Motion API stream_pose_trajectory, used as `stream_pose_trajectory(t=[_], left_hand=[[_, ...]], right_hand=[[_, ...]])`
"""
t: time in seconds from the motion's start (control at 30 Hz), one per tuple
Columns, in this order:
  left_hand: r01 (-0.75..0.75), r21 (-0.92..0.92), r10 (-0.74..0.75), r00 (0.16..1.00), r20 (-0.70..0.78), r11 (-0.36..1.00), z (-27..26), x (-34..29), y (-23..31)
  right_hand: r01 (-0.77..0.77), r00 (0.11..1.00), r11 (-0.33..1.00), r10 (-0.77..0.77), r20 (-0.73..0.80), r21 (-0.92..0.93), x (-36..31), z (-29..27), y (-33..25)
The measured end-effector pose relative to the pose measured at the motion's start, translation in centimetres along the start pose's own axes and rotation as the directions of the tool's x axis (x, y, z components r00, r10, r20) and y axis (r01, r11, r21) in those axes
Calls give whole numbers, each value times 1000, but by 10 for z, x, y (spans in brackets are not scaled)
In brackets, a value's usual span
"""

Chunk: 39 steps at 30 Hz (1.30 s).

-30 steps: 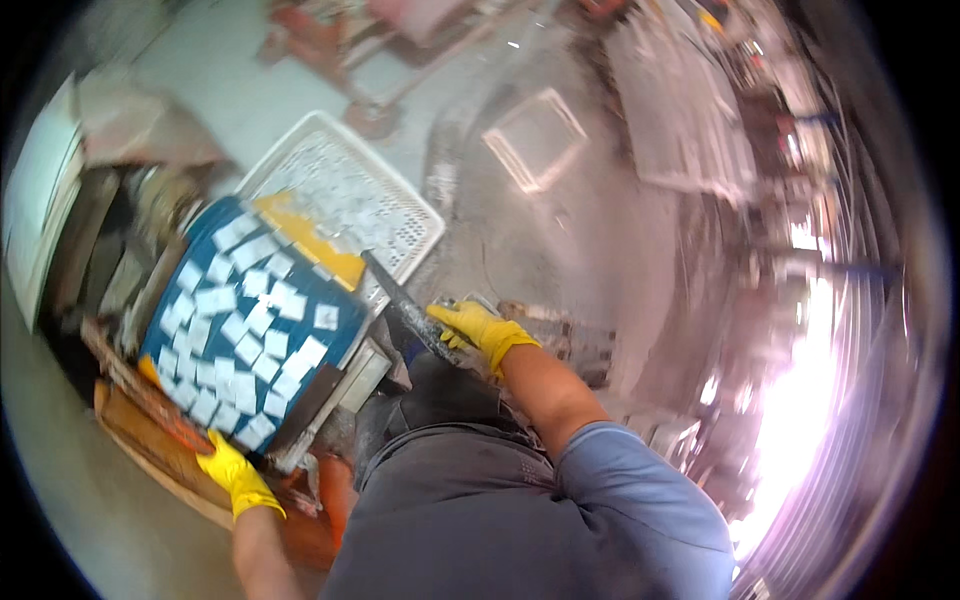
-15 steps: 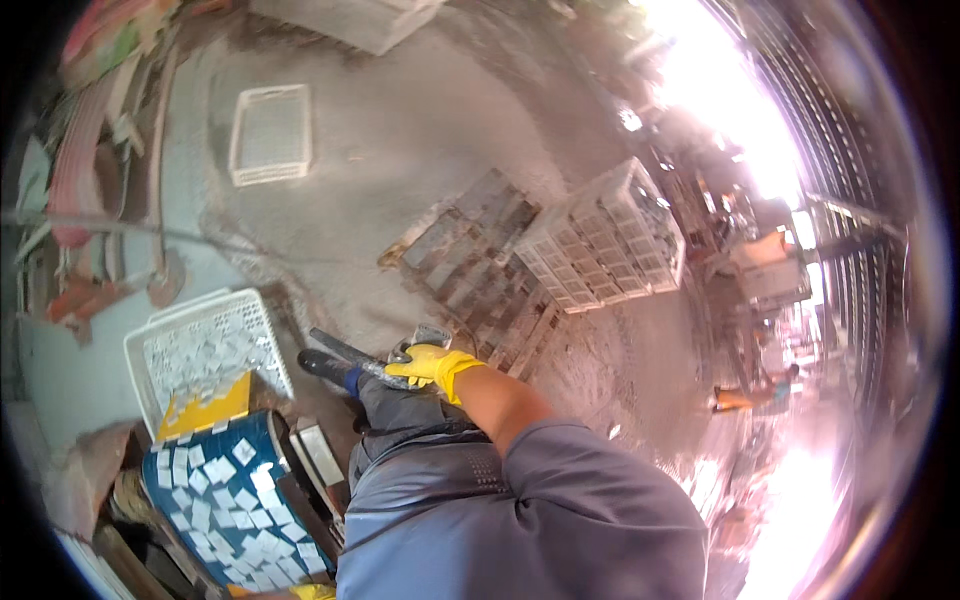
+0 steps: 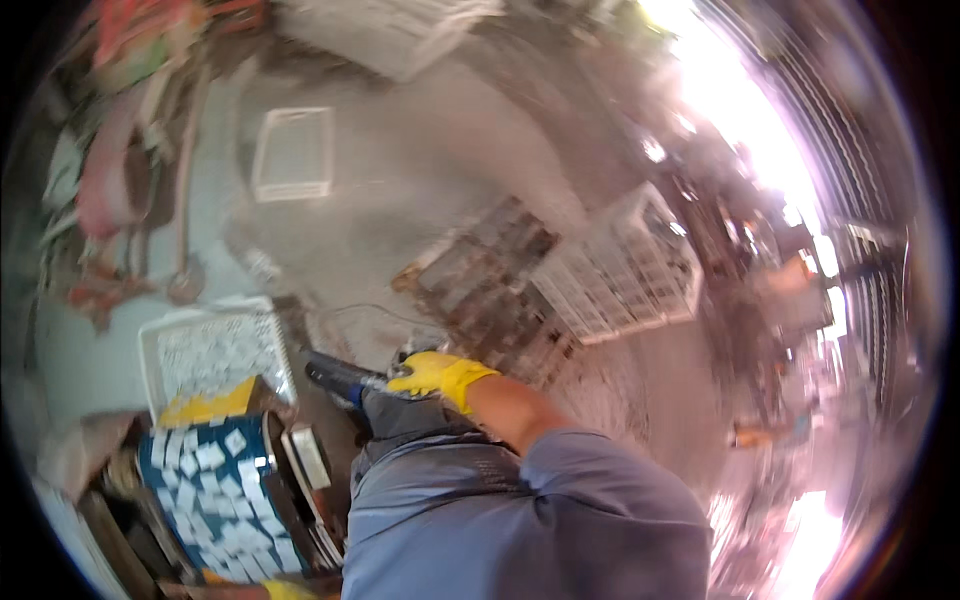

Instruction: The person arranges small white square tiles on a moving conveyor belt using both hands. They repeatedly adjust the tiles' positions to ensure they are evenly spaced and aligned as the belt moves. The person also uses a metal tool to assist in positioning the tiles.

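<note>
My right hand [image 3: 432,376], in a yellow glove, is in front of my body with its fingers curled round something greyish. What it grips is mostly hidden and blurred. A dark bar-like piece [image 3: 335,374] runs up to the left from beside that hand. At the lower edge shows a yellow-gloved bit of my left hand [image 3: 288,590], its fingers out of sight. It is nearest a dark blue belt [image 3: 256,438] scattered with flat white pieces [image 3: 232,488]. From the belt's far end a yellow chute [image 3: 210,405] slopes to a white plastic crate [image 3: 148,365] holding many such pieces.
An open white crate [image 3: 262,155] lies on the floor farther off. Right of centre, a stack of white crates [image 3: 615,270] stands by a worn wooden pallet [image 3: 470,270]. A large pale box [image 3: 390,35] is at the far edge. Red machinery parts [image 3: 115,185] are at far left.
The whole view has shifted slightly, so floor things appear lower and farther right. My right hand stays closed in about the same place. My left hand stays at the lower edge.
</note>
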State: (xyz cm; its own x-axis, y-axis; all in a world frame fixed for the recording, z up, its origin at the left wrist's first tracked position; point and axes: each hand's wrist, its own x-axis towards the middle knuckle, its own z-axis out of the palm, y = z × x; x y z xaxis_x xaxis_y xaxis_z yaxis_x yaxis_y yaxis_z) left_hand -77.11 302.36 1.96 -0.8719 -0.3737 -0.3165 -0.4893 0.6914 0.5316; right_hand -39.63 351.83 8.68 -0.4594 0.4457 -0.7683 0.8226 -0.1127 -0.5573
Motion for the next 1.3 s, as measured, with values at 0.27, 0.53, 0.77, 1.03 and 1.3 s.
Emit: stream_pose_trajectory(t=[0.27, 0.53, 0.77, 1.03, 1.3], left_hand=[[-6, -266, -49, 979, -200, 964, -45, 11, -38], [134, -175, -186, 928, -324, 975, -33, -1, -54], [347, -85, -356, 883, -307, 934, -53, -18, -12], [408, -92, -417, 873, -252, 908, -68, -14, -1], [450, -92, -459, 862, -215, 888, -76, -13, -3]], right_hand=[[58, 976, 995, -74, 207, 83, -31, -5, -119], [200, 939, 918, -80, 334, -341, -37, 6, -214], [414, 896, 483, -70, 438, -772, -71, 76, -317], [348, 897, 438, 99, 430, -828, -42, 146, -384], [452, 857, 332, 98, 506, -828, -22, 212, -453]])
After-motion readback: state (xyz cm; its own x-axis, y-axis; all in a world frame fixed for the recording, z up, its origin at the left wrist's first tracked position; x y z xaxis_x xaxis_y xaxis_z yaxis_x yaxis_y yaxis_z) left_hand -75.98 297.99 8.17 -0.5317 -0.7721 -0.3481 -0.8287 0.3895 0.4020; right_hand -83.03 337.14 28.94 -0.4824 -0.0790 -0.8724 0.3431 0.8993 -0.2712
